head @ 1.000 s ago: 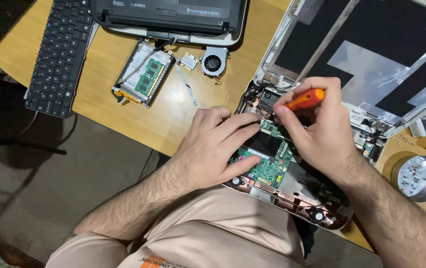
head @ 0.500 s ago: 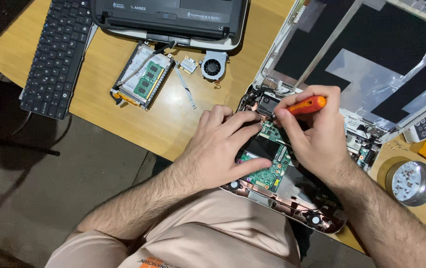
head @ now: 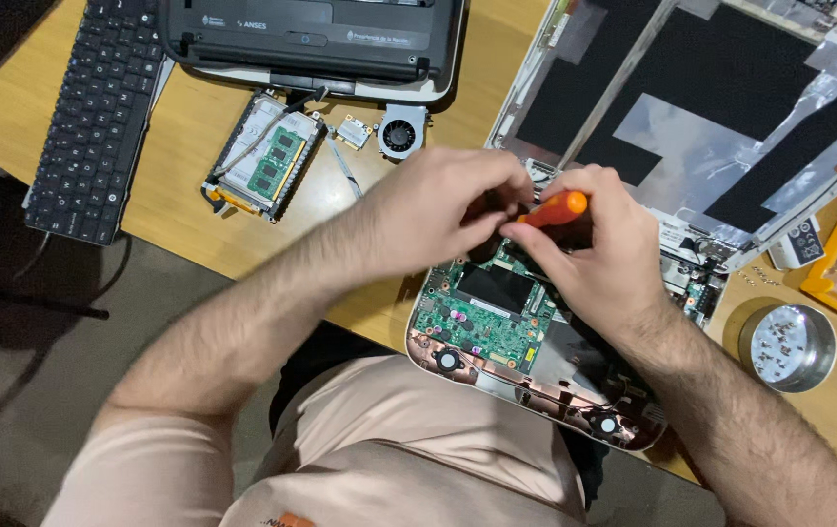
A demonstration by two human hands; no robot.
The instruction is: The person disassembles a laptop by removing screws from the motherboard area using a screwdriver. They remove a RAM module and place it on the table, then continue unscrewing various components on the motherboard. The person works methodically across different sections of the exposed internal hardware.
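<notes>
At the far left of the wooden desk [head: 184,210] lies a detached black keyboard [head: 97,117], and to its right a silver drive caddy with a green memory module [head: 264,168] on top, a small round black fan [head: 400,134] and a closed grey laptop [head: 311,39]. In the middle, the left hand [head: 438,210] curls its fingers down over the far edge of the opened laptop base with a green circuit board [head: 482,327], just beside the right hand [head: 589,259], which pinches an orange-handled screwdriver [head: 555,209] over the same spot. To the right lie a foil-backed lid panel [head: 731,107] and a round metal dish of screws [head: 787,346].
</notes>
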